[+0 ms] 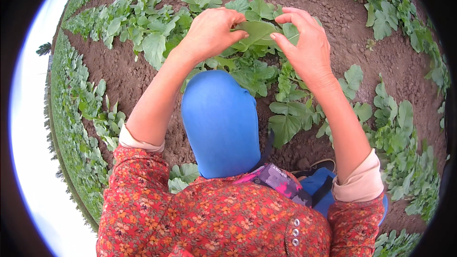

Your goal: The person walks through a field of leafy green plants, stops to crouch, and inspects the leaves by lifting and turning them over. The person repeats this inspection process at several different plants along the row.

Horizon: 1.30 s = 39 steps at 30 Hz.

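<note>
Both my hands are raised over a row of leafy green plants (254, 74), with one broad green leaf (257, 31) stretched between them. My left hand (212, 32) is closed on the leaf's left side, its thumb in front and its bent fingers behind. From the right, my right hand (308, 43) curls round the other side. Its thumb tip lies against the leaf and its fingers bend over the top, partly hiding what they grip. More leaves of the same plant show behind and below the hands.
My bent knee in blue cloth (221, 123) stands just below the hands, close to the plants. Brown soil (350, 47) runs between the rows. Other leafy rows (404, 138) lie to the right and left. A patterned purple and pink cloth item (281, 181) and a dark shoe (323, 164) are near my body.
</note>
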Each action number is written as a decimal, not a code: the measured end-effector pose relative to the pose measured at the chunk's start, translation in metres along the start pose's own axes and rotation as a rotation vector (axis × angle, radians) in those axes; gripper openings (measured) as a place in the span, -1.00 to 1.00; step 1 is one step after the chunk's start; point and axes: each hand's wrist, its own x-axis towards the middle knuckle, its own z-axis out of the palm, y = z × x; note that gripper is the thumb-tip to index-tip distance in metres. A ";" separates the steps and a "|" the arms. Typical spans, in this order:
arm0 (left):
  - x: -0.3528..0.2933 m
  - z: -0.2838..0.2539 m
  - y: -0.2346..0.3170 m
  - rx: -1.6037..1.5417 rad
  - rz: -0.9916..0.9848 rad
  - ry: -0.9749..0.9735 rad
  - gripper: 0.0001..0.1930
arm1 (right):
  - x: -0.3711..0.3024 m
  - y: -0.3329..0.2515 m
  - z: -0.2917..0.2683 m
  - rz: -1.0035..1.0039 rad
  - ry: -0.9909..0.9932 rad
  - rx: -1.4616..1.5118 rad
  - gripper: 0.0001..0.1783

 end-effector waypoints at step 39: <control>-0.035 0.025 -0.085 -0.934 -0.443 0.116 -0.75 | -0.071 0.070 0.036 1.024 -0.174 0.818 -0.82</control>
